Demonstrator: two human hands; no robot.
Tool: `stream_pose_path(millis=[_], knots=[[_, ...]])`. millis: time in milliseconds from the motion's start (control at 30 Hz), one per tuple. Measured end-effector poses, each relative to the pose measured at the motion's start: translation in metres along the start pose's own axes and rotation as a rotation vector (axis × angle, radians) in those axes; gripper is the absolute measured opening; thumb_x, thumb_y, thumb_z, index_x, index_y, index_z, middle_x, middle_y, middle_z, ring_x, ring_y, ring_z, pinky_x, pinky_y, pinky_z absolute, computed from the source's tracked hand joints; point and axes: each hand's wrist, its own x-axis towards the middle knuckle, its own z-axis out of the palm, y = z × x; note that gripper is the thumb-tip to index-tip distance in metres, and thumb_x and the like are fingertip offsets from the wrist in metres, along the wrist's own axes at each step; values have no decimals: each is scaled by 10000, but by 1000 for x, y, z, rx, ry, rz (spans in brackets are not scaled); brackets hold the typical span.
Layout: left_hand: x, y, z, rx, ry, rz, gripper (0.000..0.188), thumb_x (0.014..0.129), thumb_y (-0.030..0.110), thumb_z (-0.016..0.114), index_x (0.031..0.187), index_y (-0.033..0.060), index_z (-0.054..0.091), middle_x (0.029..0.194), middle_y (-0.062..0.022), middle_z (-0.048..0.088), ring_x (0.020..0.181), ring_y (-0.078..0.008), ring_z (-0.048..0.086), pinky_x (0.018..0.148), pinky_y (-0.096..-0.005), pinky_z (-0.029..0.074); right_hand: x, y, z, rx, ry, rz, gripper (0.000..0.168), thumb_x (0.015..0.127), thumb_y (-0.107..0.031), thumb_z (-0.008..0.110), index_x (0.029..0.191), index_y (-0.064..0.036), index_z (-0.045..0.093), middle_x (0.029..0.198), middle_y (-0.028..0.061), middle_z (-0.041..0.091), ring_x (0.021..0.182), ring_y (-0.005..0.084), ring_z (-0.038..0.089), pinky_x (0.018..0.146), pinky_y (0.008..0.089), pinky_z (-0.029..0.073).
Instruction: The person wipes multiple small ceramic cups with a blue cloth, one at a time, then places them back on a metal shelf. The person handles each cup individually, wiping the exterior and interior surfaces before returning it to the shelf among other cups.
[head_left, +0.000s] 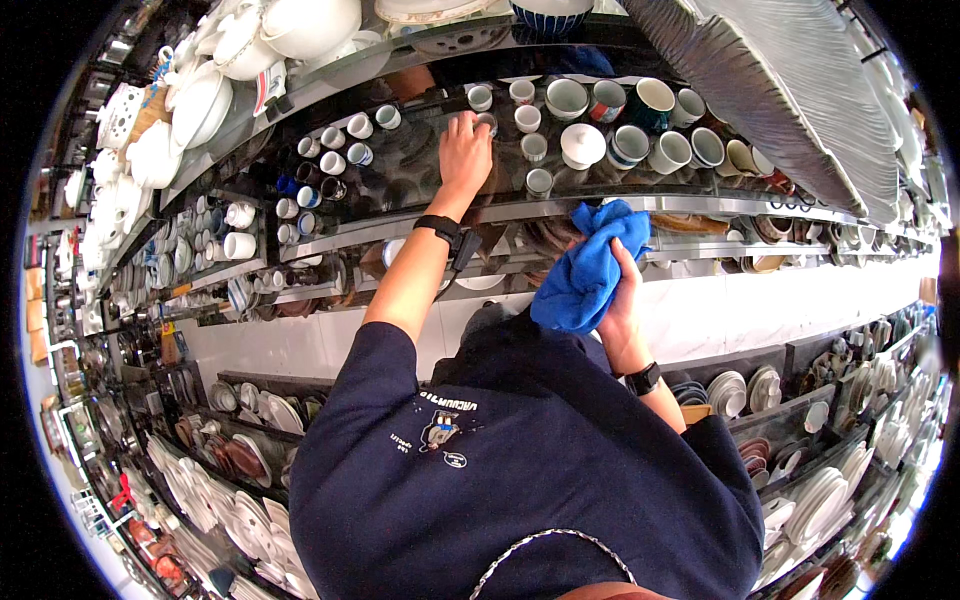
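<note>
My left hand reaches over the dark glossy shelf, its fingers at a small cup that they partly hide. A bunched blue cloth is in my right hand, in front of the shelf's edge. Small white cups stand in a loose column just right of my left hand. Beyond them are larger cups and a white lidded cup. Further left on the same shelf, several small cups are grouped, some white, some blue or dark.
Above, a glass shelf holds white bowls and pots and a blue-striped bowl. A large grey ridged dish juts over the right side. Lower shelves hold more crockery. Behind me, racks carry stacked plates across a white floor.
</note>
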Motion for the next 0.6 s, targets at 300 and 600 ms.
stream_pose_path(millis=[300, 600], knots=[[-8, -5, -3, -163, 89, -75, 339, 821, 157, 778, 1131, 91, 660, 1189, -116, 538, 1096, -338, 553, 887, -443, 512, -2, 4, -5, 11, -13, -2, 528, 965, -397, 624, 1280, 22, 554, 1178, 194, 665, 1114, 339, 639, 1060, 497, 480], [-69, -56, -24, -19, 80, -316, 383, 966, 265, 675, 1257, 39, 571, 1230, -150, 538, 1165, -368, 533, 948, -453, 501, -8, 22, 12, 57, -219, 99, 698, 948, -494, 605, 1417, 5, 470, 1339, 160, 594, 1270, 328, 558, 1141, 547, 393]])
